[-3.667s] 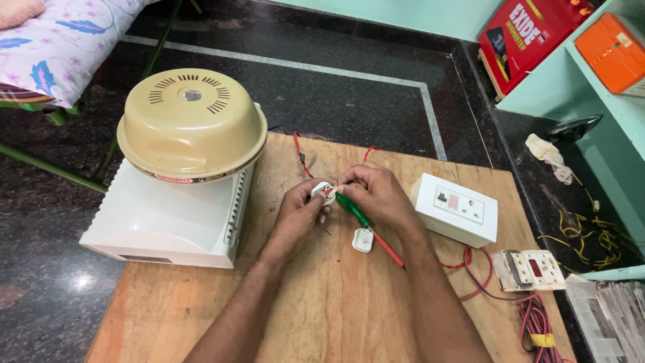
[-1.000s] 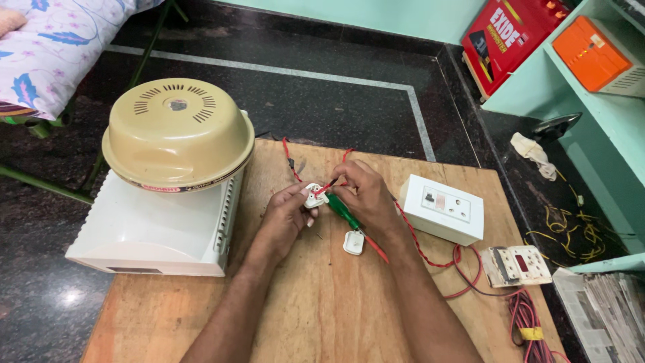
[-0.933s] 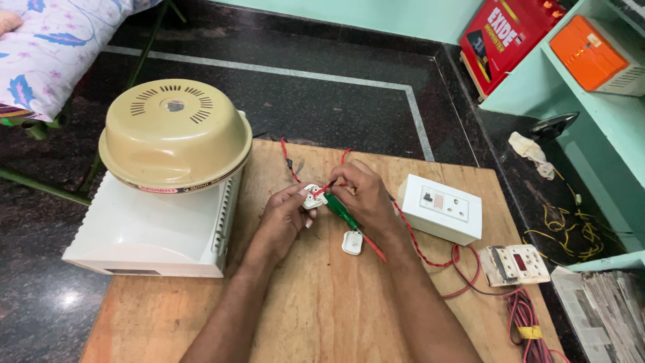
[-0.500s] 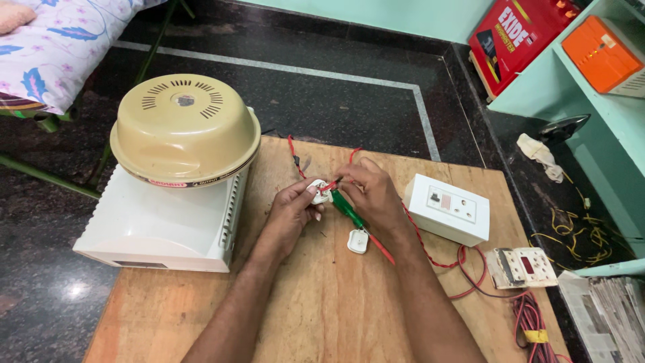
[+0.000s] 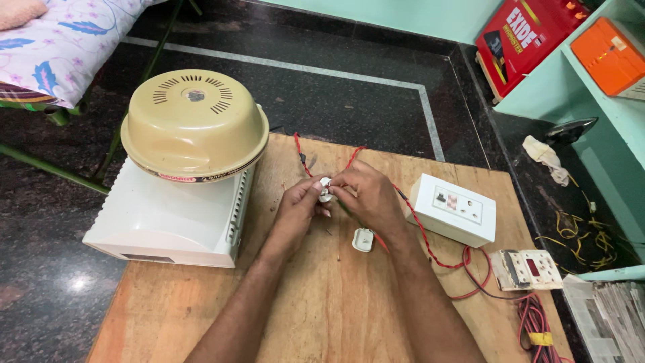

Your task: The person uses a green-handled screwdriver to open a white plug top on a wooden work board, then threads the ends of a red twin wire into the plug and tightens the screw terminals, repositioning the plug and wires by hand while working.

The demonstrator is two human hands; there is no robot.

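Fingers of both hands close on 1 small white plug [image 5: 325,190] near the middle of the wooden table [image 5: 322,316]. From the left hand [image 5: 300,208] the thumb and forefinger pinch it at its 9 o'clock side, while the right hand [image 5: 366,195] curls over it from 3 o'clock. Too much of the plug is covered to tell which way its long axis runs or where it points.

A red wire [image 5: 299,151] leaves the plug toward 12 o'clock and another runs past the right wrist toward 4 o'clock. A green screwdriver shaft [image 5: 344,208] shows just under the right palm, slanting from 10 to 4 o'clock. At 5 o'clock from the hands, just beside the right wrist, a white plug cover [image 5: 363,239] lies flat. At 3 o'clock sits a white socket box [image 5: 453,210], and at 9 o'clock a beige dome [image 5: 193,132] rests on a white casing [image 5: 164,218].
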